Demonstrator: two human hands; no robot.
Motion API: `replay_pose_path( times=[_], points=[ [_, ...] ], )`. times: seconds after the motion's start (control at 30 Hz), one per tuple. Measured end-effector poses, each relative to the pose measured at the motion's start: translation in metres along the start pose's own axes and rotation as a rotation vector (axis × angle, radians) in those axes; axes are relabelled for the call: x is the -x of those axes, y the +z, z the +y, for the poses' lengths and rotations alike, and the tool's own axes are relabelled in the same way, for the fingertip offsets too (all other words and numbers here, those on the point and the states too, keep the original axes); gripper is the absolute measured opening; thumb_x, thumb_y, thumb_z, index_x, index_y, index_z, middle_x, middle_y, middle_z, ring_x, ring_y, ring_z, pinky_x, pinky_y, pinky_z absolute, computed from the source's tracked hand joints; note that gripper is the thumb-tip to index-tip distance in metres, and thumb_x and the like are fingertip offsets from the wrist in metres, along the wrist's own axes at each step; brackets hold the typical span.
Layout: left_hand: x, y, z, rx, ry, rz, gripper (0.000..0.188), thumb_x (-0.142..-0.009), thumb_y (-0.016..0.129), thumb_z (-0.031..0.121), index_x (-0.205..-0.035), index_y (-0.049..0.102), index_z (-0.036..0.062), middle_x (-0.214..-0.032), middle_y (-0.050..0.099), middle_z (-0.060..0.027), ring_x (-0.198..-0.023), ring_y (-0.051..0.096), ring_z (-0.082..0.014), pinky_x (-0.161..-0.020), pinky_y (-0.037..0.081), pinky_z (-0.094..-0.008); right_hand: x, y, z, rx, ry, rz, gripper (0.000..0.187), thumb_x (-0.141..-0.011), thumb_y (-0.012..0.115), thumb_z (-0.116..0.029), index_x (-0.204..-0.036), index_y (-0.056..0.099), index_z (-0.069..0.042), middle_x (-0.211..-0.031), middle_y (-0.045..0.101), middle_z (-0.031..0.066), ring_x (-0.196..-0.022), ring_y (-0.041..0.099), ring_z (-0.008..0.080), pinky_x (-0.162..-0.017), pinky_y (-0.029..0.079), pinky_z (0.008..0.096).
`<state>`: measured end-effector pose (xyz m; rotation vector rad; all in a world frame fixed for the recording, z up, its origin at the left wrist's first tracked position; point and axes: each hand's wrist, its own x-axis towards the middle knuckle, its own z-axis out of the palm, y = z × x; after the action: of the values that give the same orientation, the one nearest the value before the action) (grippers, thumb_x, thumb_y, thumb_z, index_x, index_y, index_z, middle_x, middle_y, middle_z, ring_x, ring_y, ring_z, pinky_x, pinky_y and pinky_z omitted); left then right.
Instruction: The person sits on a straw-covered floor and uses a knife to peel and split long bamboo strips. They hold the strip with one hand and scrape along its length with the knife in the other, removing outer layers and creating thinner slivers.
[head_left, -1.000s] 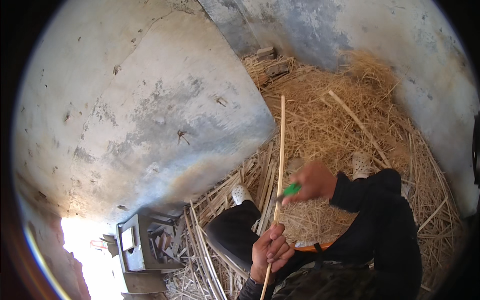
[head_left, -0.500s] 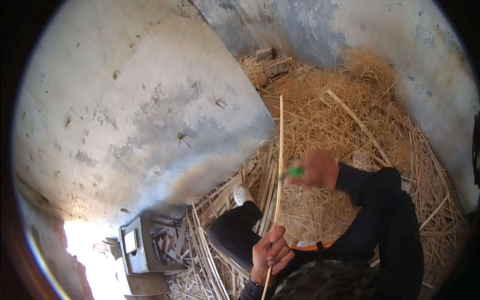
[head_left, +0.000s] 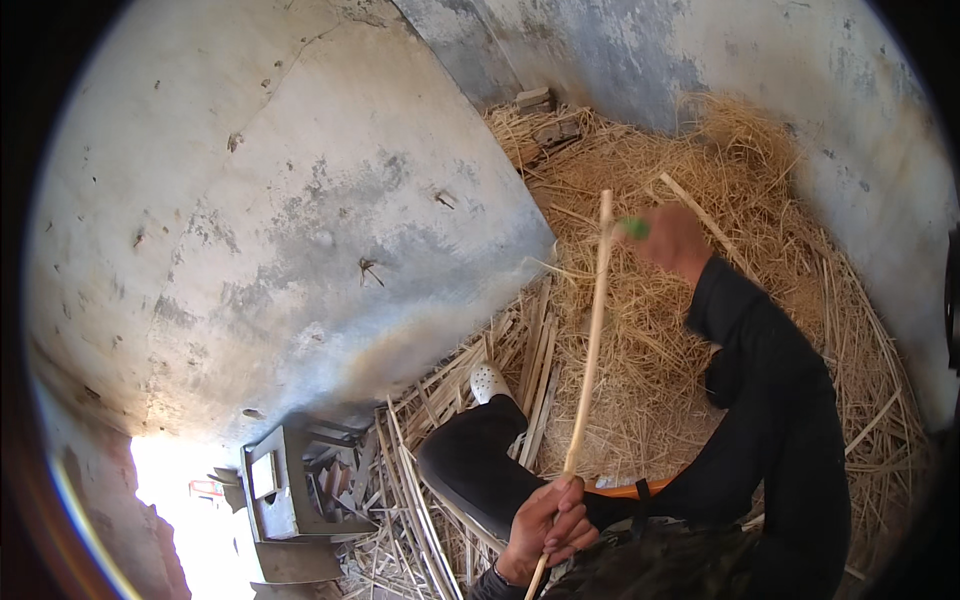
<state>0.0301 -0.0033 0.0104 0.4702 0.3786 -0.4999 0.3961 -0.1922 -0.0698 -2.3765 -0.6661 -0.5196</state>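
A long, pale strip of bamboo or wood (head_left: 590, 345) slants up and away from me over the straw. My left hand (head_left: 549, 528) is closed round its lower part, near my lap. Close to its far tip is my right hand (head_left: 668, 240), stretched well out and smeared by motion. Those fingers are closed on a small green tool (head_left: 635, 228), held against or just beside the strip; its working end is too blurred to make out. Off the strip's left side, near the wall corner, a thin curl or shaving (head_left: 558, 268) sticks out.
Straw and shavings (head_left: 640, 320) cover the floor between my legs. Bundled strips (head_left: 538, 375) lie beside my white shoe (head_left: 487, 382). A loose flat strip (head_left: 710, 228) rests on the straw. Worn walls (head_left: 300, 200) close in at left and behind. A grey wooden cabinet (head_left: 290, 490) holds scraps.
My right hand with the green tool has moved away from me, up to the strip's far end. The strip's far end has swung right. My left hand has shifted slightly down and right.
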Motion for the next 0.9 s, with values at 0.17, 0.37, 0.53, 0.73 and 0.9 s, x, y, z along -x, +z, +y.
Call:
replay_pose_path(
  times=[0.17,0.37,0.53,0.73,0.9],
  points=[
    [0.002,-0.001,-0.016,-0.278,0.016,0.139,0.029,-0.102,0.034,0.025,-0.079,0.044,0.0106,-0.041,0.034,0.0021,-0.028,0.028,-0.0103,-0.038,0.031,-0.0237,-0.023,-0.034,0.072,-0.009,0.421,0.025,0.071,-0.09,0.037,-0.071,-0.046,0.034,-0.015,-0.044,0.024,-0.0056,-0.038,0.017,0.0113,-0.038,0.012,0.032],
    [-0.026,-0.012,0.021,-0.498,0.304,0.268,0.028,-0.102,0.035,0.025,-0.082,0.046,0.008,-0.044,0.035,0.0019,-0.031,0.026,-0.0099,-0.04,0.029,-0.0241,0.072,-0.032,-0.09,-0.319,-0.258,-0.182,0.062,-0.079,0.058,-0.068,-0.057,0.063,-0.01,-0.044,0.047,0.0039,-0.042,0.051,0.0178,-0.04,0.037,0.0328],
    [-0.028,-0.008,0.016,-0.507,0.299,0.195,0.028,-0.103,0.036,0.026,-0.085,0.047,0.0066,-0.047,0.035,0.0015,-0.039,0.027,-0.0084,-0.046,0.029,-0.0244,0.082,0.003,-0.094,-0.051,-0.313,-0.08,0.069,-0.077,0.052,-0.077,-0.049,0.055,-0.013,-0.038,0.041,0.0026,-0.032,0.043,0.0185,-0.035,0.034,0.0332],
    [-0.026,-0.01,0.015,-0.533,0.325,0.204,0.03,-0.104,0.035,0.026,-0.086,0.046,0.0052,-0.049,0.034,0.0014,-0.043,0.027,-0.0082,-0.05,0.028,-0.0239,0.092,-0.006,-0.118,-0.217,-0.483,-0.205,0.07,-0.08,0.048,-0.076,-0.045,0.053,-0.016,-0.036,0.034,0.0007,-0.031,0.037,0.0148,-0.033,0.029,0.0326],
    [-0.018,-0.003,0.008,-0.49,0.224,0.139,0.03,-0.104,0.035,0.027,-0.085,0.046,0.0056,-0.049,0.034,0.0015,-0.043,0.027,-0.0081,-0.049,0.028,-0.0242,0.044,0.005,-0.063,-0.146,-0.06,-0.273,0.071,-0.077,0.048,-0.079,-0.048,0.055,-0.014,-0.039,0.032,-0.0005,-0.032,0.031,0.0157,-0.034,0.025,0.0339]
  ],
)
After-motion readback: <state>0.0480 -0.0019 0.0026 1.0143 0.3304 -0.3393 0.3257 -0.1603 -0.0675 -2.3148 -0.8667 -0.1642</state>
